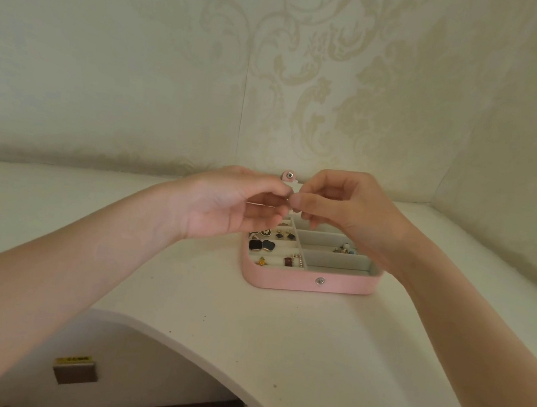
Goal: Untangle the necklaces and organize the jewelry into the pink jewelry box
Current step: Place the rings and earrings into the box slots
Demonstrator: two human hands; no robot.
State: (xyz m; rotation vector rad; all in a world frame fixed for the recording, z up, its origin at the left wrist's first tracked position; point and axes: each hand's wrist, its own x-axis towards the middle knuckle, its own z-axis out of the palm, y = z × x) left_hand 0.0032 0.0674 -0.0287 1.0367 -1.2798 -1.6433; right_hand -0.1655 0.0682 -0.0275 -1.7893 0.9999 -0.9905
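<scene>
Centre frame: left hand [232,205] and right hand [338,209] pinch something too small to identify, fingertips meeting | below: open pink jewelry box [310,280], earrings [263,244] in left compartments | white tabletop [212,299]

Not much to report on the person here, honestly. Both forearms are bare all the way from the bottom corners of the shot up to the wrists, so no sleeves, no cuffs anywhere in view. The left hand [225,204] has no ring, no bracelet, no watch strap that I can see. Same deal with the right hand [345,210], plain fingers and a plain wrist. Nails look short and unpainted on the right thumb, the one nail that faces the camera clearly. No gloves, no tape, no markings on either arm.
</scene>
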